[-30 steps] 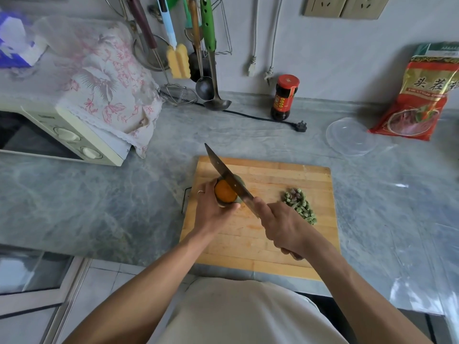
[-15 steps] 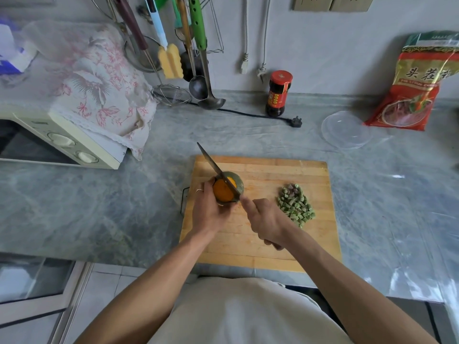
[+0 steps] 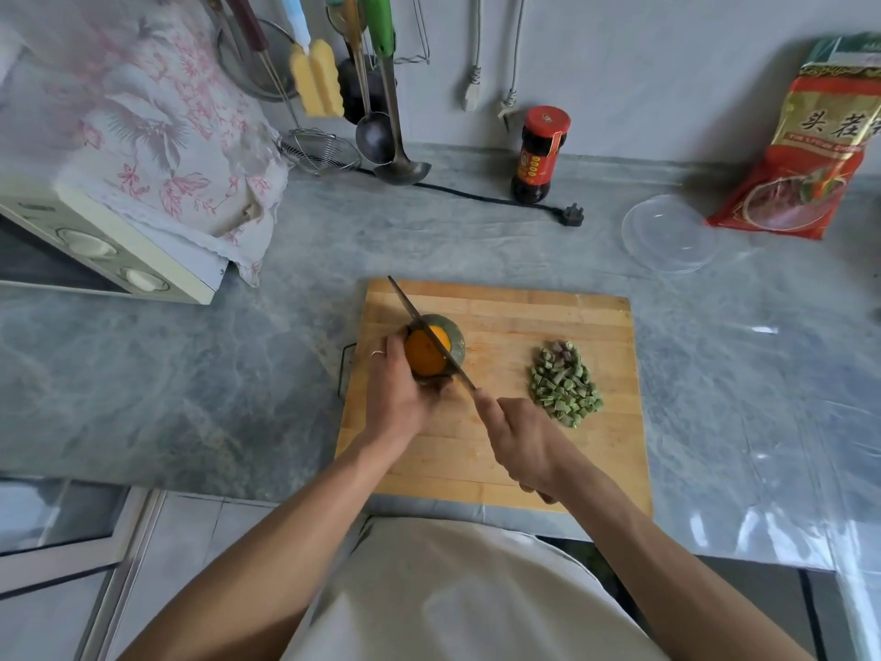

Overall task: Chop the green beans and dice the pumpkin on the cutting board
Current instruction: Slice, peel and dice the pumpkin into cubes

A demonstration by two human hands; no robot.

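Near the cutting board's (image 3: 524,317) left edge, the left hand (image 3: 398,398) grips the pumpkin (image 3: 431,348); the right hand (image 3: 527,446) clasps the knife (image 3: 429,333) across it. Chopped beans (image 3: 565,384) lie toward the right edge.

- The left hand (image 3: 398,398) reaches forward, palm turned inward, fingers curled round the near side of the pumpkin (image 3: 431,348), a ring on one finger.
- The right hand (image 3: 524,446) is closed round the handle of the knife (image 3: 429,333), forefinger stretched toward the blade.
- Both forearms are bare and angle inward toward each other.
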